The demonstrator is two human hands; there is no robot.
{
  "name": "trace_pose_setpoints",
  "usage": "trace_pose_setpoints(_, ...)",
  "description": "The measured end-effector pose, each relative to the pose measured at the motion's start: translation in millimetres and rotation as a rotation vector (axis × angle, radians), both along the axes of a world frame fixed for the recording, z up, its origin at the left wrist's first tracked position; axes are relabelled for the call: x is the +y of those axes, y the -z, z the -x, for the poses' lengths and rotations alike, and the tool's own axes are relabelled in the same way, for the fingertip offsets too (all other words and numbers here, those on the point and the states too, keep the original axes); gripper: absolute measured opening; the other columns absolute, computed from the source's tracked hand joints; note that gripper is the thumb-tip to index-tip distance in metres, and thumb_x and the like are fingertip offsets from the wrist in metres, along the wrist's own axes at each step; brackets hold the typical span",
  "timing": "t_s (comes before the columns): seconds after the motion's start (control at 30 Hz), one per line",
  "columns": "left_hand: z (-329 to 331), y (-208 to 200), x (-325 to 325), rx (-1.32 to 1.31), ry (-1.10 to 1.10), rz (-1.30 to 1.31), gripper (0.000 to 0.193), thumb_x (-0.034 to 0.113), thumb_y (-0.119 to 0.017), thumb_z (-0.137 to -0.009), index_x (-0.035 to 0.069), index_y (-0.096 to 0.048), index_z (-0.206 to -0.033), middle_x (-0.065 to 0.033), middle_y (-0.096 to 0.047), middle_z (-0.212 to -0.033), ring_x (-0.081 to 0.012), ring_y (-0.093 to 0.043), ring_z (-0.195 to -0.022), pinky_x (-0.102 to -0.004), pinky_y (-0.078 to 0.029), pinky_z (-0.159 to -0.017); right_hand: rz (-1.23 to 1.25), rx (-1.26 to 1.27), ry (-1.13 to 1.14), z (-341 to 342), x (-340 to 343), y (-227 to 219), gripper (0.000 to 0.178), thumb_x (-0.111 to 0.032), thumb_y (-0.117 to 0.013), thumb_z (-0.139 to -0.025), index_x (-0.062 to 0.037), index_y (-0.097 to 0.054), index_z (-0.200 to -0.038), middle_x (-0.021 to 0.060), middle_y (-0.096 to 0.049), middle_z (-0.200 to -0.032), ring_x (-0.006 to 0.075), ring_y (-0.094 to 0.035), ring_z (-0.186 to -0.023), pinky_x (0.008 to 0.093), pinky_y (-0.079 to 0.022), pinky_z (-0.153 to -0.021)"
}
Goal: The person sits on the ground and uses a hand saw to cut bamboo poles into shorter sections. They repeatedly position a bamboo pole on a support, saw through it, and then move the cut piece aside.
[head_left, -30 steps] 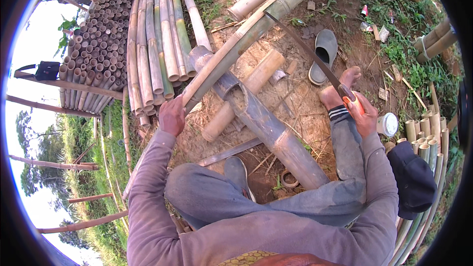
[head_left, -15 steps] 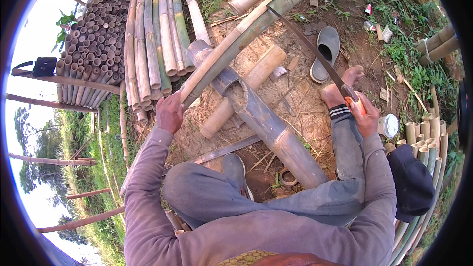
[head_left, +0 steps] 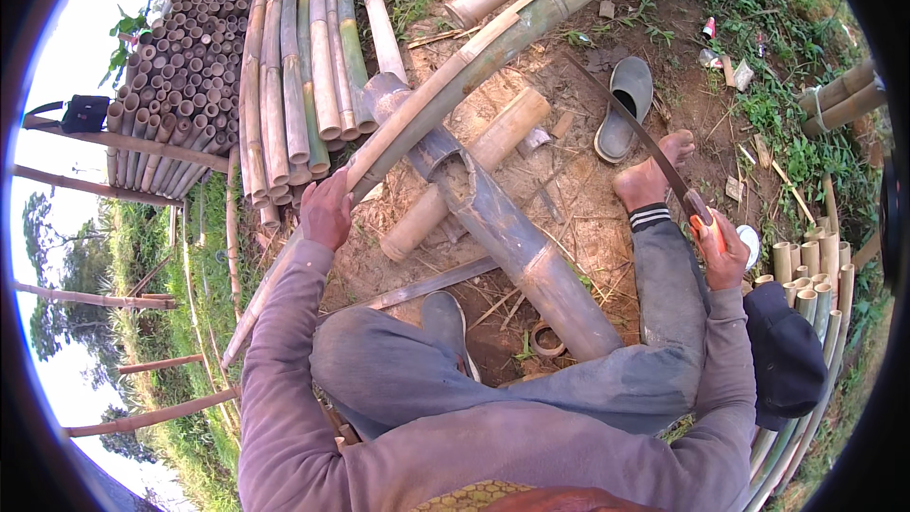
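My left hand (head_left: 327,212) is closed around a long greenish bamboo pole (head_left: 502,45), which slants from lower left to the upper right edge. A pale strip with its outer skin off runs along the pole. My right hand (head_left: 724,248) grips the orange handle of a machete (head_left: 645,140) with a long, narrow dark blade. Its tip is apart from the pole, over bare ground near a grey clog. Beneath the pole lies a thick grey bamboo log (head_left: 526,237) with a notch cut into it, crossing a shorter pale bamboo log (head_left: 474,171).
Bamboo poles (head_left: 303,66) and a stack of cut tubes (head_left: 180,76) stand at the far left. A clog (head_left: 626,109) lies by my bare foot (head_left: 654,171). To the right are a black cap (head_left: 785,351), a white cup (head_left: 749,245) and upright bamboo pieces (head_left: 825,256).
The machete has come back toward me and to the right, its tip leaving the pole. My left hand keeps its hold with little shift.
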State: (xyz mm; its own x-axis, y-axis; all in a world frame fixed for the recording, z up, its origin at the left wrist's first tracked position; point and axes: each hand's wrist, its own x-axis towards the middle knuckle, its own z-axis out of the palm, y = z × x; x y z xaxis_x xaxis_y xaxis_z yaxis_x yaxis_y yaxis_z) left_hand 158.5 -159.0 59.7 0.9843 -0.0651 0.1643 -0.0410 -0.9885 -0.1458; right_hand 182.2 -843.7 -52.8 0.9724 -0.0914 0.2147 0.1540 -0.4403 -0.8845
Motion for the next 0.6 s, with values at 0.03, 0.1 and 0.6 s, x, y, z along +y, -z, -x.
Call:
trace_pose_setpoints(0.03,6,0,3,-0.007,-0.031,0.020,0.058,0.013,-0.072,-0.092,0.008,-0.057,-0.147,-0.0130,-0.068,-0.138,-0.0256,-0.063,-0.129,-0.0455,-0.047,-0.109,-0.005,0.044,0.038,7,-5,-10,0.036,-0.013,-0.073,-0.102,0.0054,-0.068,-0.133,0.0112,-0.076,-0.119,0.0185,-0.072,-0.107,0.0328,-0.057,-0.094)
trace_pose_setpoints(0.1,19,9,-5,-0.068,-0.074,0.112,0.059,0.010,-0.071,-0.093,0.008,-0.055,-0.149,-0.0151,-0.067,-0.136,-0.0314,-0.065,-0.123,-0.0444,-0.053,-0.101,-0.104,0.015,0.182,14,-20,-1,0.036,-0.014,-0.071,-0.103,0.0053,-0.068,-0.134,0.0114,-0.074,-0.121,0.0180,-0.070,-0.110,0.0324,-0.055,-0.097)
trace_pose_setpoints(0.6,207,71,18,0.164,0.251,0.284,0.065,0.026,-0.073,-0.092,0.015,-0.055,-0.153,-0.0119,-0.068,-0.130,-0.0339,-0.069,-0.107,-0.0514,-0.054,-0.100,-0.125,-0.060,0.439,31,-39,30,0.036,-0.015,-0.073,-0.102,0.0033,-0.070,-0.132,0.0071,-0.075,-0.107,0.0125,-0.069,-0.088,0.0288,-0.056,-0.078)
